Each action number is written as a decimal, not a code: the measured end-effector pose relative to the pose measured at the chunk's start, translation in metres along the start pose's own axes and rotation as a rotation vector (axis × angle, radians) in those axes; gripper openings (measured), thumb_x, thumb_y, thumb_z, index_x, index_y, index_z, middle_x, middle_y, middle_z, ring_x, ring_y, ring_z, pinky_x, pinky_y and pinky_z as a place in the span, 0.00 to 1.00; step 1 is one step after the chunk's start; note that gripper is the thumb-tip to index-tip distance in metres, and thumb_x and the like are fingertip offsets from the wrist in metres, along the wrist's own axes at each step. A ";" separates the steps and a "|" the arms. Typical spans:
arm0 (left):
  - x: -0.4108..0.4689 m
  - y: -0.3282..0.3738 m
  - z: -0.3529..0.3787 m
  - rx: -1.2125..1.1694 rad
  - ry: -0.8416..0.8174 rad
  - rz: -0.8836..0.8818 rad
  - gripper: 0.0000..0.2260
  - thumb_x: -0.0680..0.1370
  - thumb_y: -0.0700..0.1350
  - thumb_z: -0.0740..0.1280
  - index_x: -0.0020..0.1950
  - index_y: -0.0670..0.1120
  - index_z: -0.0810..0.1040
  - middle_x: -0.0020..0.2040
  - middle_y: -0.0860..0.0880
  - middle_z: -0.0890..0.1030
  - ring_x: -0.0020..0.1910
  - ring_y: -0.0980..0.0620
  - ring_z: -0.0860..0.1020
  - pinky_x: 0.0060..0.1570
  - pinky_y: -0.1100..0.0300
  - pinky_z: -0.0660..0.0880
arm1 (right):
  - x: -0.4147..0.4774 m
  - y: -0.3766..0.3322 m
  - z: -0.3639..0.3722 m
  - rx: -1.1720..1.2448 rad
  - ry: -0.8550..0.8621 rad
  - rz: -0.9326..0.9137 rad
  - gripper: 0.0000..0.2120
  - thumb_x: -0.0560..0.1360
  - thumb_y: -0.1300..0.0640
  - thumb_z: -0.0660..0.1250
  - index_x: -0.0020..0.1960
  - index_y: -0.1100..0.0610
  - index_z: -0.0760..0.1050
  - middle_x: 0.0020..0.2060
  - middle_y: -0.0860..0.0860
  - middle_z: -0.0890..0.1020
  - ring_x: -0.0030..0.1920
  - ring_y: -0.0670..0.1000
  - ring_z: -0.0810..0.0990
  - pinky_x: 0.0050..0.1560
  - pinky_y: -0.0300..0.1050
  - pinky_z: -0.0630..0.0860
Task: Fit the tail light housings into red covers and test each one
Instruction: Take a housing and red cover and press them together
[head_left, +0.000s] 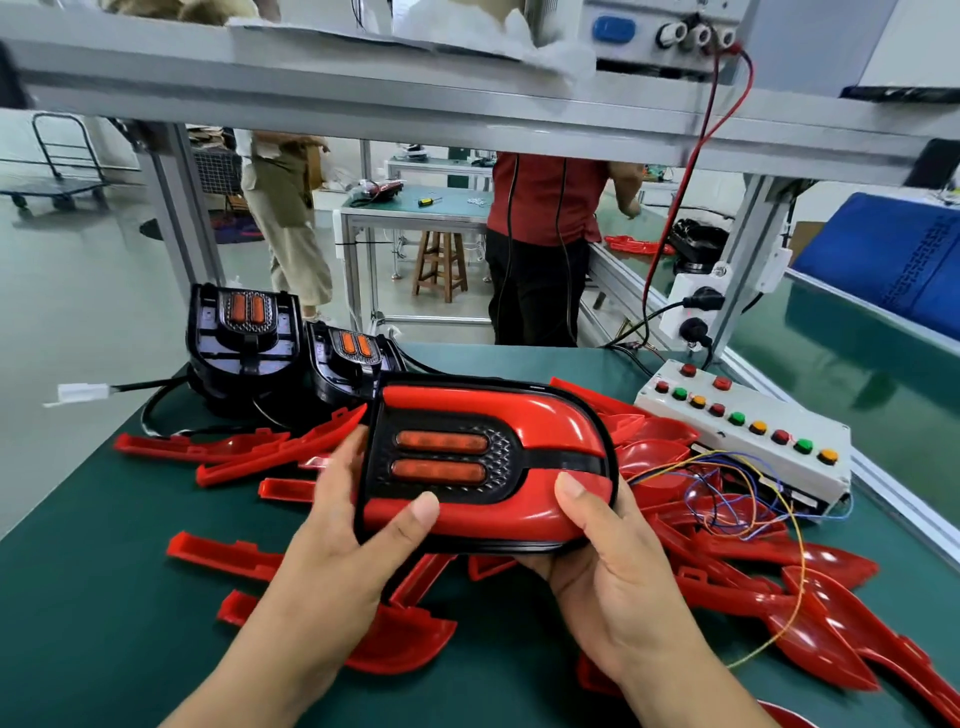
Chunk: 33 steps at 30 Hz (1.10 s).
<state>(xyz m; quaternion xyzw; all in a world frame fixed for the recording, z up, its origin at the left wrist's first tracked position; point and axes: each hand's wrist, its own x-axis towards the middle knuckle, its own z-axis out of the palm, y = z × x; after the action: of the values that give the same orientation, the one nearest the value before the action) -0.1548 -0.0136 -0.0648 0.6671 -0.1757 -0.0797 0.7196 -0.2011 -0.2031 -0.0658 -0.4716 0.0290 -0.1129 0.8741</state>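
The assembled tail light (550, 410) is gripped at either end by the left hand (353, 525) and right hand (613, 561), above the desk (104, 597). Its long axis is laid from 9 to 3 o'clock, with the rounded end toward 3.

Free room is offered by bare bench (78, 613) at the near left; elsewhere passage is blocked by scattered red covers (831, 634), black housings (241, 353) and a wired button box (779, 462).
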 end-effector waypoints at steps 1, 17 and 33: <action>0.000 0.002 0.000 -0.074 -0.075 -0.030 0.27 0.69 0.61 0.73 0.67 0.63 0.73 0.65 0.56 0.79 0.65 0.54 0.77 0.63 0.55 0.74 | 0.000 0.000 0.000 0.003 -0.007 -0.011 0.28 0.66 0.55 0.77 0.64 0.54 0.74 0.55 0.61 0.83 0.53 0.61 0.83 0.47 0.59 0.81; 0.002 0.005 -0.009 -0.172 -0.215 0.018 0.25 0.69 0.59 0.76 0.65 0.60 0.75 0.63 0.49 0.80 0.62 0.49 0.79 0.55 0.61 0.78 | -0.001 -0.010 -0.003 0.051 -0.122 0.059 0.25 0.64 0.60 0.75 0.61 0.54 0.78 0.57 0.63 0.81 0.55 0.63 0.82 0.45 0.53 0.81; 0.010 0.002 -0.004 -0.215 -0.155 0.033 0.24 0.69 0.56 0.77 0.64 0.56 0.77 0.62 0.48 0.81 0.61 0.48 0.80 0.53 0.59 0.79 | 0.000 -0.009 0.000 0.003 -0.066 -0.027 0.23 0.68 0.62 0.73 0.62 0.53 0.77 0.56 0.62 0.82 0.53 0.62 0.83 0.43 0.54 0.82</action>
<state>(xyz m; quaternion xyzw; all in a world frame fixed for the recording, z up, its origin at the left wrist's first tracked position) -0.1444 -0.0132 -0.0619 0.5752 -0.2321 -0.1375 0.7723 -0.2024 -0.2085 -0.0582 -0.4742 -0.0064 -0.1092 0.8736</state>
